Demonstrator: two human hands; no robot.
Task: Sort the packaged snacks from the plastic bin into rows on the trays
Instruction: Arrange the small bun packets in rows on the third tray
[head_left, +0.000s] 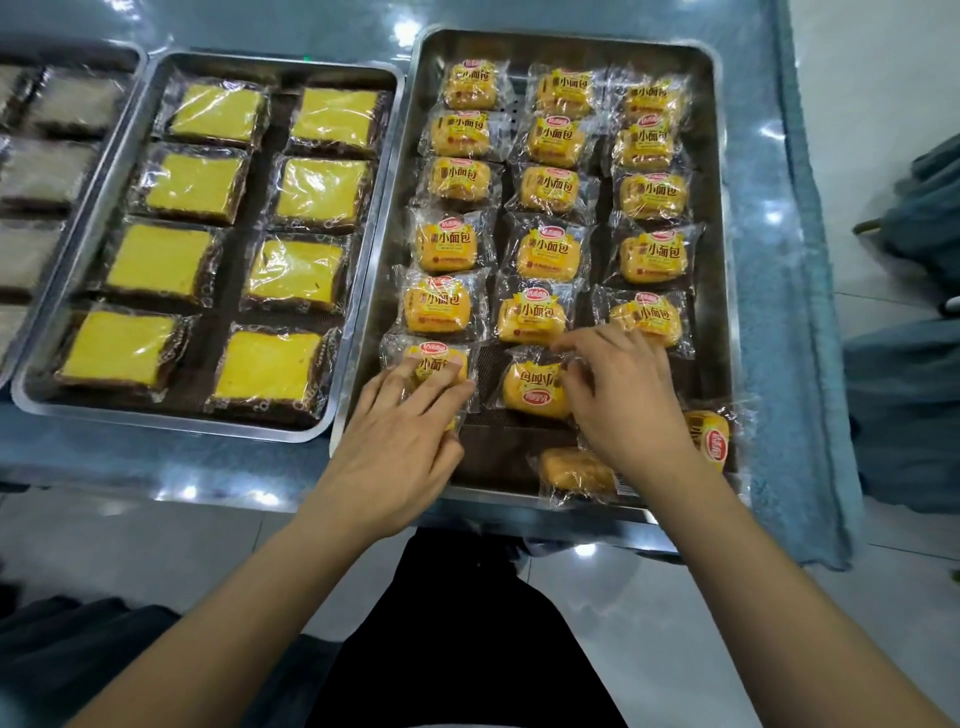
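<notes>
Left hand (400, 441) grips bread packet (435, 364) in tray (723, 218).

We seem to be in a food shop or packing room: steel trays (571, 47) of wrapped buns (550, 140) and cakes (192, 187) fill a glossy worktop (156, 467) above a tiled floor (649, 587).

The bread packets (542, 252) read "小面包" in dark characters.
</notes>
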